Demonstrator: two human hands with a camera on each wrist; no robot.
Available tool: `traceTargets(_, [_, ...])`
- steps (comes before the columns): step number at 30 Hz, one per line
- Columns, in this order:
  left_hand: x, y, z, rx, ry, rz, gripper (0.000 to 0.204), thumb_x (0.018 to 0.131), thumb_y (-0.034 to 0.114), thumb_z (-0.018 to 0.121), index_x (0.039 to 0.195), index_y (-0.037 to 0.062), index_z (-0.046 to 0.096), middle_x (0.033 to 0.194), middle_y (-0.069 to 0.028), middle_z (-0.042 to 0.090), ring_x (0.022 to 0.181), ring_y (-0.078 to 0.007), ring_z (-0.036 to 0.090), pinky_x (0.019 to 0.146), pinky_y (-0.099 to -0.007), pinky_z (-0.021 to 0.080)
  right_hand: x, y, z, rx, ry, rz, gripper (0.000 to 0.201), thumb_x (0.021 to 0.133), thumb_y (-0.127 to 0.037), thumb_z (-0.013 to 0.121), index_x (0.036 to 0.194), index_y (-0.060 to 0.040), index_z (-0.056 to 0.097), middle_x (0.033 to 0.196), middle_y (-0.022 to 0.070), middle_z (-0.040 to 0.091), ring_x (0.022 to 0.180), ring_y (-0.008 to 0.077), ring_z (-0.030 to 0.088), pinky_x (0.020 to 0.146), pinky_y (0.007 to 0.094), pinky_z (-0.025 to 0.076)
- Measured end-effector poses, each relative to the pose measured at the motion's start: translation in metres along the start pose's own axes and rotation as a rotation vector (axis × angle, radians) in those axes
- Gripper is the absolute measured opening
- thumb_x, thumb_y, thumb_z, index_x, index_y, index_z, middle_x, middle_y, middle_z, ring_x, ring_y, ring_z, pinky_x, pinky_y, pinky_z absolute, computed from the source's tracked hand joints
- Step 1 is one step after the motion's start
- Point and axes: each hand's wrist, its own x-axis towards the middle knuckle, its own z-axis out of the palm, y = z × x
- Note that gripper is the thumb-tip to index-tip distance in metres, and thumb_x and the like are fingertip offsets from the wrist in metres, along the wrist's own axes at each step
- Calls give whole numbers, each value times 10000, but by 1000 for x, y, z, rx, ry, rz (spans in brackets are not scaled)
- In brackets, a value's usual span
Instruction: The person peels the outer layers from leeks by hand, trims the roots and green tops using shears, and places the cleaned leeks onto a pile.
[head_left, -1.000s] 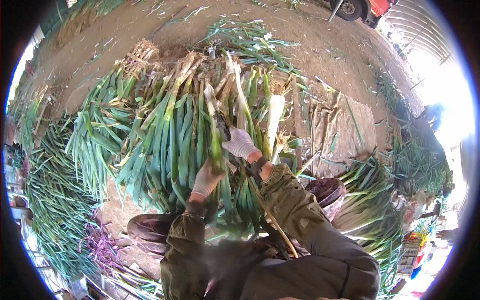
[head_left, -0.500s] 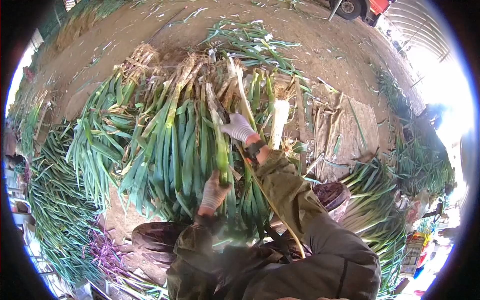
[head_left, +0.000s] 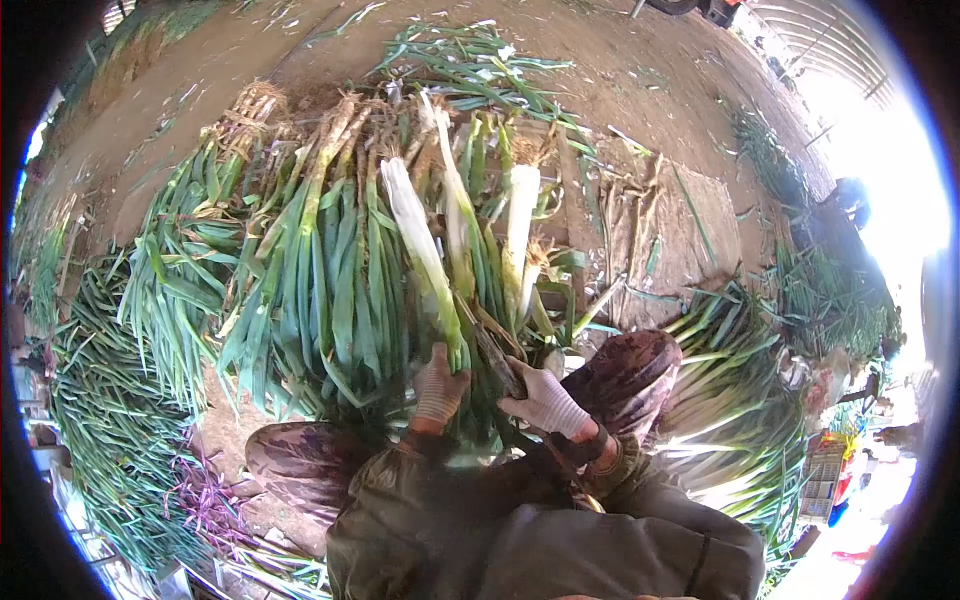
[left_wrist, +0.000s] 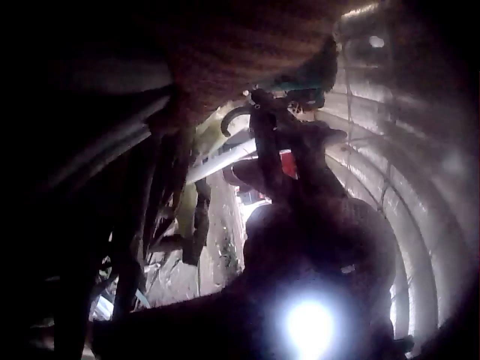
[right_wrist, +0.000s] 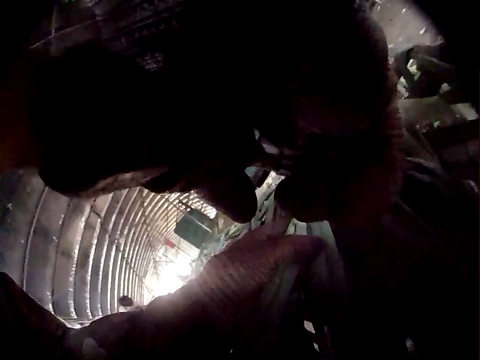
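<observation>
In the head view my gloved left hand (head_left: 438,388) grips a thick leek (head_left: 412,212) low on its green part. The leek's bared white stalk slants up and away, its root end farthest from me. Lower right of it, my gloved right hand (head_left: 548,400) holds a dirty, brownish outer leaf (head_left: 492,352), which trails from the fingers toward the leek. Both wrist views are very dark; the ribbed glove (right_wrist: 247,270) shows dimly in the right one.
Unpeeled leeks (head_left: 330,250) lie in a thick row to the left. A peeled white leek (head_left: 521,215) lies to the right, near a brown cloth (head_left: 700,225). Piles of green leaves (head_left: 120,400) spread at far left, and more leeks (head_left: 720,400) beyond my right knee (head_left: 635,370).
My right hand has pulled down toward me and right, peeling the dirty outer leaf off the leek. The stalk, muddy before, now shows white. My left hand keeps its grip.
</observation>
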Motion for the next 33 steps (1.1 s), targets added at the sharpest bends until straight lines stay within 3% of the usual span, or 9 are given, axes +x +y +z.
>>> traceTargets(3, [-17,22,13,63,-151,-48,557,789,259,733,1233,46,473,925,-227,680,842,-427,674,727,-486,531,-37,8,-4,122,39,4,825,781,-226,751,1439,77,355,935,281,652,917,350,691,824,382,525])
traceTargets(11, [-59,36,53,-24,-178,164,452,821,274,711,1140,54,478,804,-235,670,776,-462,656,702,-547,503,-96,7,-12,270,192,-5,739,801,-183,755,1413,56,417,874,237,620,821,153,619,779,338,512])
traceTargets(12, [-64,47,47,30,-211,130,447,829,281,716,1133,47,486,818,-242,675,791,-463,661,708,-542,508,-103,-2,-19,206,101,126,716,809,-166,749,1414,41,427,893,212,640,832,141,599,796,338,512])
traceTargets(15, [-63,46,49,22,-218,112,471,824,287,732,1146,46,487,838,-253,679,809,-459,667,712,-530,518,-116,5,-10,251,91,4,699,812,-150,746,1408,37,433,915,198,647,852,142,596,813,337,509])
traceTargets(22, [-44,26,29,-235,-87,33,501,753,207,779,1147,19,534,1035,-230,669,972,-416,657,835,-457,511,-122,22,-18,310,264,130,695,800,-128,755,1405,15,445,1026,164,668,910,129,575,850,326,502])
traceTargets(23, [-40,17,31,-258,-86,12,512,743,184,785,1158,17,537,1068,-237,661,1001,-407,653,853,-445,509,-115,39,-15,348,373,35,724,795,-146,756,1424,2,429,1040,177,665,942,155,609,858,330,504])
traceTargets(24, [-37,20,25,-297,-75,-23,556,733,119,782,1213,-1,529,1123,-227,649,1042,-355,646,905,-398,489,-110,40,-21,324,408,96,755,794,-191,763,1432,7,409,1042,195,666,958,209,639,861,349,508])
traceTargets(28, [-7,23,17,-612,-145,5,484,788,119,776,1170,-47,530,1050,-134,606,921,-208,582,819,-345,488,-76,66,-27,-10,512,166,880,797,-364,756,1459,31,331,1080,272,656,1025,404,659,869,433,522])
traceTargets(33, [29,29,28,-502,-197,-227,325,851,163,740,1064,-43,607,874,-67,636,770,-163,557,722,-313,472,-37,95,-29,-261,465,321,931,823,-498,703,1443,53,281,1098,321,638,1012,466,644,857,494,526])
